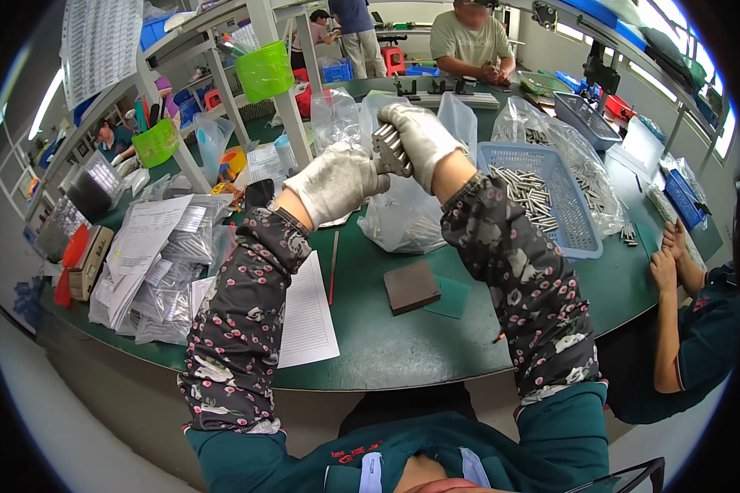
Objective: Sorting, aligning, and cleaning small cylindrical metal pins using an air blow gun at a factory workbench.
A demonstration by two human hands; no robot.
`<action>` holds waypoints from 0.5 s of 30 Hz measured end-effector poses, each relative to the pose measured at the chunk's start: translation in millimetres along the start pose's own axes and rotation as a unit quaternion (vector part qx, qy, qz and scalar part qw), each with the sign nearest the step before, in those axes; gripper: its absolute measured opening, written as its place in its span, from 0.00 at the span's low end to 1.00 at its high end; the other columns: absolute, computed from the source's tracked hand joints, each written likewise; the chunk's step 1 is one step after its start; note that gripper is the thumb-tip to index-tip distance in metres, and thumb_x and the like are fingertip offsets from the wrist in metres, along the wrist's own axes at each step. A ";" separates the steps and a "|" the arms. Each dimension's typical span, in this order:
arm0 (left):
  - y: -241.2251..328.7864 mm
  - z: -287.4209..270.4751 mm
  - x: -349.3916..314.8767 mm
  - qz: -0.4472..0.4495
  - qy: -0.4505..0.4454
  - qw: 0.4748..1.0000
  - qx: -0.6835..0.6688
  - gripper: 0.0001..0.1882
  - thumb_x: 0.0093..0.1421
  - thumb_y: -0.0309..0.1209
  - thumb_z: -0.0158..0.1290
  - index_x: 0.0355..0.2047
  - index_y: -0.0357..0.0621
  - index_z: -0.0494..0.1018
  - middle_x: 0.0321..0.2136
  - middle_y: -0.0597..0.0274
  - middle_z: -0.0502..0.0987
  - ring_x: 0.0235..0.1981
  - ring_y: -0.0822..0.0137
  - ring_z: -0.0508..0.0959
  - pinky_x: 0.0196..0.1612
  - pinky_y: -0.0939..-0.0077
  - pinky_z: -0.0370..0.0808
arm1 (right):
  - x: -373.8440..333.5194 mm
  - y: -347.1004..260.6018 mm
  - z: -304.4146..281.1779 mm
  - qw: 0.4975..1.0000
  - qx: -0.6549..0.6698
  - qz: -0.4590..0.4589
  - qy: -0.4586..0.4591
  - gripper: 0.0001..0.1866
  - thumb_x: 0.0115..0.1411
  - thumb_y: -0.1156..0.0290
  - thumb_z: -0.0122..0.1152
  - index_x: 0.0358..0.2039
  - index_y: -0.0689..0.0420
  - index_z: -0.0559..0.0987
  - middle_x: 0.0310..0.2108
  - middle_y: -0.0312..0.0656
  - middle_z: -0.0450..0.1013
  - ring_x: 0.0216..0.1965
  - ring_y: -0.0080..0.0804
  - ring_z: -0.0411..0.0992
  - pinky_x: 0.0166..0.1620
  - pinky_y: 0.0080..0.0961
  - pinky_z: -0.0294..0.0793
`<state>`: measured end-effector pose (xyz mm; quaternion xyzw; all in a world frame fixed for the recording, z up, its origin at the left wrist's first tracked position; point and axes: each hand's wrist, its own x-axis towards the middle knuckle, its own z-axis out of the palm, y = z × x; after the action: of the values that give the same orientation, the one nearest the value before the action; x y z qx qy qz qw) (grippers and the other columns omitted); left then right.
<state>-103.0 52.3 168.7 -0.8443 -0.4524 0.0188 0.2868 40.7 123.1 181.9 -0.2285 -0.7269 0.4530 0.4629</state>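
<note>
In my right hand [425,141], wearing a white work glove, I grip a bundle of short shiny metal pins [392,153], raised above the table with their round ends showing. My left hand [335,182], also gloved, is closed, its fingertips against the left side of the bundle. Behind and below the hands sits a clear plastic bag [401,220]. To the right, a blue plastic basket [582,238] holds many loose pins [524,193] like those in my grip. A dark brown block [411,287] lies on the table nearer to me, beside a thin green sheet [450,297].
Bagged parts and papers [152,246] crowd the left side of the green table [395,357]. A printed sheet [308,320] and a red pencil-like stick [334,267] lie nearby. Metal posts [279,90] carry green bins [265,71]. A co-worker's hands [670,251] are at the right; another person [473,45] sits opposite.
</note>
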 end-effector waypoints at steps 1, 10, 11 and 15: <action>-3.7 0.0 -5.8 0.053 0.075 0.996 -0.008 0.06 0.49 0.28 0.51 0.28 0.52 0.76 0.28 0.66 0.75 0.34 0.62 0.78 0.37 0.68 0.75 | 6.2 9.7 -2.1 0.995 -0.083 0.005 -0.063 0.11 0.60 0.65 0.48 0.26 0.58 0.73 0.19 0.37 0.70 0.19 0.22 0.68 0.23 0.22 0.67; -11.9 0.5 -20.5 0.046 0.058 0.996 -0.046 0.10 0.47 0.26 0.53 0.32 0.50 0.72 0.28 0.63 0.73 0.33 0.59 0.77 0.33 0.65 0.72 | 16.0 34.8 -9.6 0.700 -0.630 0.095 -0.323 0.18 0.54 0.61 0.48 0.36 0.59 0.80 0.37 0.54 0.75 0.40 0.47 0.75 0.43 0.35 0.73; -12.3 1.3 -21.9 0.052 0.079 0.995 -0.040 0.10 0.47 0.26 0.53 0.32 0.49 0.72 0.28 0.62 0.73 0.32 0.59 0.77 0.33 0.65 0.72 | 9.7 31.1 -4.7 0.748 -0.595 0.110 -0.273 0.23 0.52 0.56 0.49 0.41 0.58 0.79 0.43 0.54 0.73 0.46 0.48 0.72 0.48 0.34 0.71; -7.9 4.6 -12.3 0.063 0.112 0.991 -0.040 0.09 0.47 0.26 0.52 0.31 0.49 0.72 0.28 0.62 0.74 0.32 0.58 0.77 0.32 0.65 0.72 | 22.4 74.1 3.1 0.803 -0.531 0.112 -0.247 0.25 0.54 0.52 0.48 0.40 0.60 0.79 0.42 0.56 0.73 0.44 0.53 0.71 0.48 0.37 0.69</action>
<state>-117.6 48.3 166.0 -0.8787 -0.3638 -0.0760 0.2997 21.1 174.5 127.4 -0.3984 -0.9129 0.0862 0.0205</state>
